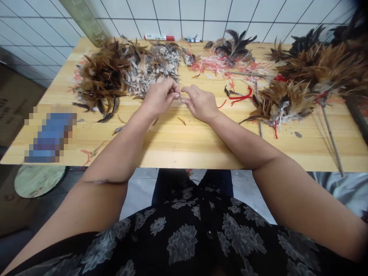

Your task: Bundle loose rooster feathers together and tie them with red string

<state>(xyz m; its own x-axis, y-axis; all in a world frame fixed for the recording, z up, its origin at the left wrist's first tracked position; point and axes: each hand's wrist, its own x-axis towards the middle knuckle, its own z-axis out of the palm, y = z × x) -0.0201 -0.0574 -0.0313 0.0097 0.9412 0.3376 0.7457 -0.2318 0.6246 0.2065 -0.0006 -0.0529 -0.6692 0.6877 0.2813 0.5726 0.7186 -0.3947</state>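
Observation:
My left hand (161,96) is closed in a pinch above the middle of the table, its fingertips at something too small to make out. Almost touching it, my right hand (202,103) curls its thumb and index finger toward the same spot; what lies between them is hidden or too thin to name. Just behind my left hand lies a pile of pale grey, fluffy feathers (153,65). Brown feathers (105,73) are heaped to its left, with a few dark ones at the near edge. A small loose feather (181,121) lies below my hands.
Feather bundles on sticks (287,101) fill the right side of the wooden table (198,147). Red and white string scraps (212,63) and dark feathers (235,44) lie behind. A red-capped marker (159,38) rests by the tiled wall. A blurred-out blue object (53,134) lies left.

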